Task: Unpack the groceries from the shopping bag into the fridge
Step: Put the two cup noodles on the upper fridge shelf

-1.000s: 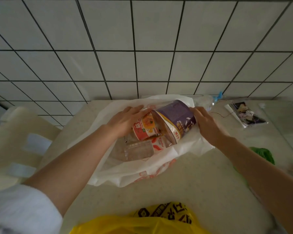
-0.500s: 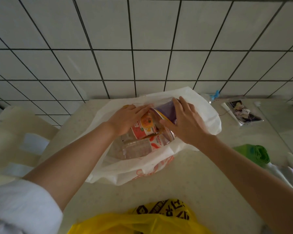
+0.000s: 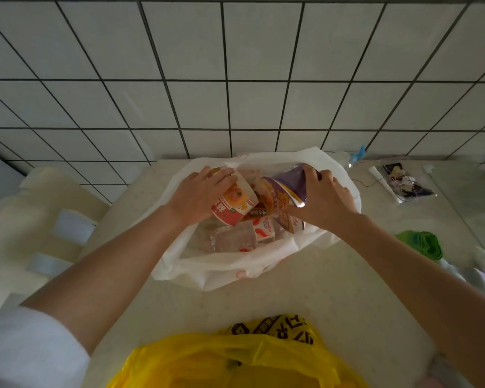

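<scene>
A white plastic shopping bag (image 3: 219,271) lies open on the pale counter, in the middle of the head view. Inside it my left hand (image 3: 198,193) grips a red and orange noodle cup (image 3: 233,204) lying on its side. My right hand (image 3: 324,200) grips a purple noodle cup (image 3: 287,187), also tilted, right beside the red one. Under the cups lie a clear plastic bottle (image 3: 230,238) and a small red and white carton (image 3: 265,228). The fridge is out of view.
A yellow plastic bag (image 3: 235,359) with black print sits at the counter's near edge. A green roll (image 3: 420,243) and a small clear packet (image 3: 401,183) lie to the right. A tiled wall rises behind the counter. A cream-coloured plastic object (image 3: 34,225) stands at the left.
My right hand moved from the bag's right rim onto the purple cup and now grips it. My left hand closed further around the red cup. The view shifted slightly.
</scene>
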`<state>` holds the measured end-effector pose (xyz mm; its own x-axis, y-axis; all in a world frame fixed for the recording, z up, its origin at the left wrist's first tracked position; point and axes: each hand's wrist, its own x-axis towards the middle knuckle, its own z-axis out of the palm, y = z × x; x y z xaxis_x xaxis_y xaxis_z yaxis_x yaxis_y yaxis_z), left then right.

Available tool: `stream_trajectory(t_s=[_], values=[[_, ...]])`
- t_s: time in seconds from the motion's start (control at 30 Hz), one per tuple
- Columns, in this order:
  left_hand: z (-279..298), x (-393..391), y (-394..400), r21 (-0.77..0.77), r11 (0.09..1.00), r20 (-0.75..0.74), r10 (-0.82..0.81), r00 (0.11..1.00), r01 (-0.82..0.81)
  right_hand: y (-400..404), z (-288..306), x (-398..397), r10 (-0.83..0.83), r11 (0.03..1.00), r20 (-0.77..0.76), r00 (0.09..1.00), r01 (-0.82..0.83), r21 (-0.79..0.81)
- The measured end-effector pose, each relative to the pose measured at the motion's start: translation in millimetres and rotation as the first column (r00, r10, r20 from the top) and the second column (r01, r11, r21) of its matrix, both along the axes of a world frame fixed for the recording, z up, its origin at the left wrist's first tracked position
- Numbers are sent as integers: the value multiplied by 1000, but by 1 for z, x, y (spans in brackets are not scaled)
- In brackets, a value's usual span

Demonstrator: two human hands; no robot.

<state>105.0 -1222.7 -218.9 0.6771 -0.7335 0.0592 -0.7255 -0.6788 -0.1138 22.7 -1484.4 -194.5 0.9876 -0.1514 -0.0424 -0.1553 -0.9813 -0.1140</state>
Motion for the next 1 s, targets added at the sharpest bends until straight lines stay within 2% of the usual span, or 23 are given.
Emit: stream_trajectory(t_s=[0.17, 0.27, 0.33, 0.4, 0.5, 0.63, 0.7, 0.87, 1.0], values=[[15, -33, 19, -138, 987, -36, 73, 997, -77, 6, 8, -25, 31, 982, 83, 996, -46, 183], [26, -60, 29, -277, 924, -202, 212, 956, -264, 12, 16, -44, 41, 966, 127, 991, -72, 248], [35, -80, 36, -355, 842, -341, 288, 895, -406, 19, 24, -56, 24, 949, 160, 987, -72, 306], [44, -102, 47, -418, 756, -410, 338, 847, -504, 27, 34, -69, 1, 931, 196, 981, -73, 359], [56, -135, 66, -495, 627, -452, 406, 795, -602, 42, 46, -86, -81, 867, 204, 976, -32, 498], [67, -180, 95, -531, 514, -491, 461, 739, -674, 65, 63, -111, -166, 751, 169, 972, 14, 660], [69, -205, 112, -571, 409, -542, 462, 702, -711, 81, 72, -127, -155, 729, 156, 975, 6, 685], [70, -282, 155, -595, 65, -714, 416, 563, -801, 132, 73, -172, -95, 657, 130, 987, -36, 753], [64, -360, 194, -537, -110, -804, 367, 468, -837, 180, 63, -212, -42, 604, 86, 995, -43, 796]])
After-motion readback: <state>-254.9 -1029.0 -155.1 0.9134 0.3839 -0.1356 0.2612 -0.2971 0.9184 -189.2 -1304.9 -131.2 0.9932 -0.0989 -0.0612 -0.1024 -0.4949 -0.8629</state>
